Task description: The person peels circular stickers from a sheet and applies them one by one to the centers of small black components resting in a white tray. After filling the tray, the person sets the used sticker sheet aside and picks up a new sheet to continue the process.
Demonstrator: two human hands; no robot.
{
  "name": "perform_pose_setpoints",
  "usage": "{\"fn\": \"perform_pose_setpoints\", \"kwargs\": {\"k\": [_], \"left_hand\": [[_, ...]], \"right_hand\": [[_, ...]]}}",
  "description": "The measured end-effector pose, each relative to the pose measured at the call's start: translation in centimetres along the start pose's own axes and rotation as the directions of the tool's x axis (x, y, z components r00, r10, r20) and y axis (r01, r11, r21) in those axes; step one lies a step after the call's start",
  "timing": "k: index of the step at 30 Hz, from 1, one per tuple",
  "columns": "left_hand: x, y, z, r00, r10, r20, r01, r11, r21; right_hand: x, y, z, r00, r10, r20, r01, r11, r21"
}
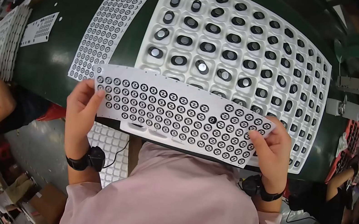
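Between my two hands a white sheet of round black stickers [166,105] is stretched out, several sticker places on it bare. My left hand [83,106] pinches its left end between thumb and fingers. At the right end my right hand [273,148] grips it the same way. The sheet hangs over the near part of a white plastic tray [143,66] and hides some of its pockets. Small black oval parts [207,46] with grey round centres sit one to a pocket, turned at various angles.
Left of the tray, a larger sticker sheet [113,25] lies on the green table [61,56]. Beyond it are a small, partly used sheet [39,30] and a stack of white trays [9,42]. People work at the left and right edges. A metal fixture [343,109] stands at right.
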State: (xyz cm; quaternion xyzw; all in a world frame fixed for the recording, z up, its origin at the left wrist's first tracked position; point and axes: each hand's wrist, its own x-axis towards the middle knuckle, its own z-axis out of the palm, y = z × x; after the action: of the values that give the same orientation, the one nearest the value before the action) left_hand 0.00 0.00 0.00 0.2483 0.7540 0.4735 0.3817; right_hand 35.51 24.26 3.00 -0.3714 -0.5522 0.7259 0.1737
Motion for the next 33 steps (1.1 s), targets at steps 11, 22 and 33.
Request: {"fn": "perform_pose_setpoints", "kwargs": {"k": [11,22,33], "left_hand": [[2.4,10.1,11.4,0.604,0.715,0.351,-0.793,0.499,0.349],[4.7,10.2,14.3,0.554,0.579,0.598,-0.72,0.693,-0.003],[5.3,11.1,15.3,0.621,0.486,0.615,-0.626,0.779,0.017]], "right_hand": [[0.0,-1.8,0.5,0.996,-0.083,0.016,0.084,0.989,-0.12],[-1.1,-1.8,0.0,0.996,-0.092,0.023,0.094,0.964,-0.248],[1.7,-3.2,1.5,0.828,-0.56,-0.046,0.408,0.656,-0.635]]}}
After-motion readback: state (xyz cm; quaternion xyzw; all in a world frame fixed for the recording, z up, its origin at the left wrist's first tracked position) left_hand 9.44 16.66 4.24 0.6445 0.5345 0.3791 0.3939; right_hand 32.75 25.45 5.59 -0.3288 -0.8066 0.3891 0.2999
